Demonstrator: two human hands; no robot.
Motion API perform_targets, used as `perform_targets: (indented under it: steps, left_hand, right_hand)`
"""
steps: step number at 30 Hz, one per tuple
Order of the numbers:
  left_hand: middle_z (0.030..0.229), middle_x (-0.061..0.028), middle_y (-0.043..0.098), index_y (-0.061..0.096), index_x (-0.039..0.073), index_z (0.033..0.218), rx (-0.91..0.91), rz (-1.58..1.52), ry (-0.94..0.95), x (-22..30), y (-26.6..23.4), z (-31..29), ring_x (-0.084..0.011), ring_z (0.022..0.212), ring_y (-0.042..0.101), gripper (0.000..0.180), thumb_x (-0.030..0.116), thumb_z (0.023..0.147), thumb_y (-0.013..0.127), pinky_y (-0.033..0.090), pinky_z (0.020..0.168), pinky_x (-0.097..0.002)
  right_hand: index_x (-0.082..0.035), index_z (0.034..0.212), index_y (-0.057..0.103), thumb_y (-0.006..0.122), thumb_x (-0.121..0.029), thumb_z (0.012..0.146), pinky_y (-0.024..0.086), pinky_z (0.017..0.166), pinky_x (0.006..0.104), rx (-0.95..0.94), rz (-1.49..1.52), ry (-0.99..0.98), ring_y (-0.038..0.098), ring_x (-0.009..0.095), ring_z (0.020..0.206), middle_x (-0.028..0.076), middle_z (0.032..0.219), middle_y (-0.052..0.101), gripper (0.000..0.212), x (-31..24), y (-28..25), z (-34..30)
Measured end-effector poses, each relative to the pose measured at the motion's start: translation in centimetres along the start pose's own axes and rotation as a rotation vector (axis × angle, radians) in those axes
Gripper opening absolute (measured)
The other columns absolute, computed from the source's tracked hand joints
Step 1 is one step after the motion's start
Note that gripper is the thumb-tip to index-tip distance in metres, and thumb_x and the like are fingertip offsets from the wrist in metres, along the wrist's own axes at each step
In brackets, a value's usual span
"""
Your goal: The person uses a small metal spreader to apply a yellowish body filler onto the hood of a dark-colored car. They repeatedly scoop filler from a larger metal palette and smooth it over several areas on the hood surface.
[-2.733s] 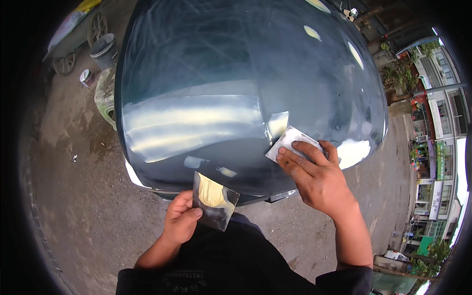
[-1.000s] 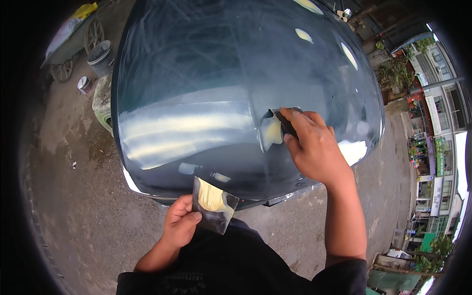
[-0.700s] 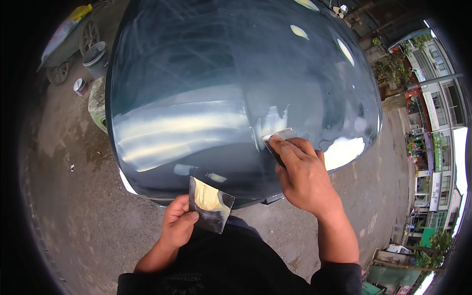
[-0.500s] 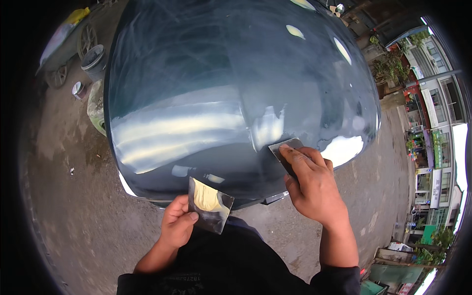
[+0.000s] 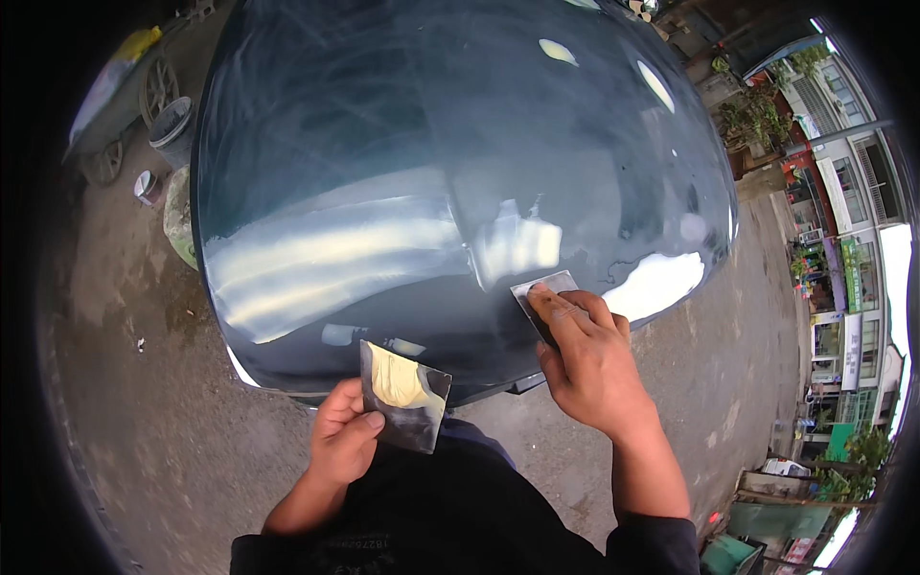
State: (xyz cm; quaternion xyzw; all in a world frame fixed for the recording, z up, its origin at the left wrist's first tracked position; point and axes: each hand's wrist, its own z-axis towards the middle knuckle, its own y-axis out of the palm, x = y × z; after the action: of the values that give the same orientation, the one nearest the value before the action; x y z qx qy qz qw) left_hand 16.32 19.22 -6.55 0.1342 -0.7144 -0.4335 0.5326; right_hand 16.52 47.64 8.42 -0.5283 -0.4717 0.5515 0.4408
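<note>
Scraper (image 5: 554,280) and putty board (image 5: 417,428) are both gripped: at three o'clock the right hand (image 5: 594,356) pinches the flat gray scraper by the dark car hood (image 5: 326,115); contact is hard to tell. At seven o'clock the left hand (image 5: 345,436) clasps the board, its upper part thick with cream putty (image 5: 398,377). One pale smear (image 5: 522,244) marks the hood at two o'clock.

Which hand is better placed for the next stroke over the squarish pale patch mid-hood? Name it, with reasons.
Probably the right hand: its flat spreader is just short of that pale patch. The left hand is farther away, holding a paste-loaded plate.
</note>
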Motion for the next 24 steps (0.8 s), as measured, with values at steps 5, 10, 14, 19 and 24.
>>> perform_targets:
  steps: [5, 10, 14, 19, 24]
  left_hand:
    - [0.134, -0.0221, 0.065, 0.049, -0.008, 0.139, -0.001, 0.0, -0.005, 0.0, 0.0, 0.0, -0.028, 0.125, 0.063, 0.048, -0.007, 0.091, 0.052, 0.047, 0.11, -0.0436]
    - [0.136, -0.0219, 0.064, 0.049, -0.01, 0.139, -0.042, -0.035, -0.01, -0.5, -0.2, -0.3, -0.0273, 0.127, 0.062, 0.046, -0.009, 0.094, 0.051, 0.045, 0.112, -0.0425]
    - [0.137, -0.0217, 0.064, 0.048, -0.01, 0.14, -0.04, -0.044, 0.032, -0.3, -0.6, -0.4, -0.0269, 0.129, 0.062, 0.045, -0.01, 0.094, 0.05, 0.044, 0.113, -0.0417]
    - [0.137, -0.0214, 0.064, 0.048, -0.01, 0.14, -0.048, -0.063, 0.031, 0.0, -0.4, -0.1, -0.0268, 0.129, 0.062, 0.046, -0.011, 0.094, 0.049, 0.044, 0.113, -0.0417]
    - [0.136, -0.0212, 0.064, 0.048, -0.01, 0.14, -0.048, -0.039, 0.033, -0.1, -0.5, -0.3, -0.0265, 0.128, 0.062, 0.046, -0.011, 0.095, 0.049, 0.044, 0.112, -0.041]
  right_hand:
    - [-0.005, 0.141, 0.057, 0.066, -0.007, 0.088, 0.044, 0.099, 0.0486, 0.102, 0.057, 0.073, 0.056, 0.035, 0.127, 0.011, 0.131, 0.068, 0.054, 0.6, -2.2, 3.3]
    - [-0.007, 0.138, 0.059, 0.064, -0.009, 0.089, 0.045, 0.097, 0.0498, 0.118, 0.041, 0.096, 0.057, 0.036, 0.125, 0.013, 0.131, 0.068, 0.049, -0.1, -1.2, 6.7]
    - [-0.007, 0.139, 0.058, 0.064, -0.006, 0.087, 0.045, 0.093, 0.0492, 0.091, 0.047, 0.022, 0.057, 0.034, 0.126, 0.011, 0.135, 0.067, 0.053, -2.0, 0.7, 4.5]
    - [-0.007, 0.142, 0.057, 0.066, -0.005, 0.084, 0.044, 0.095, 0.0463, 0.006, 0.02, -0.006, 0.056, 0.033, 0.127, 0.009, 0.138, 0.066, 0.059, -2.0, 0.0, 0.8]
    - [-0.007, 0.135, 0.06, 0.064, -0.002, 0.085, 0.043, 0.087, 0.0499, 0.175, 0.013, -0.035, 0.057, 0.034, 0.125, 0.01, 0.138, 0.066, 0.051, -1.4, -1.1, 4.2]
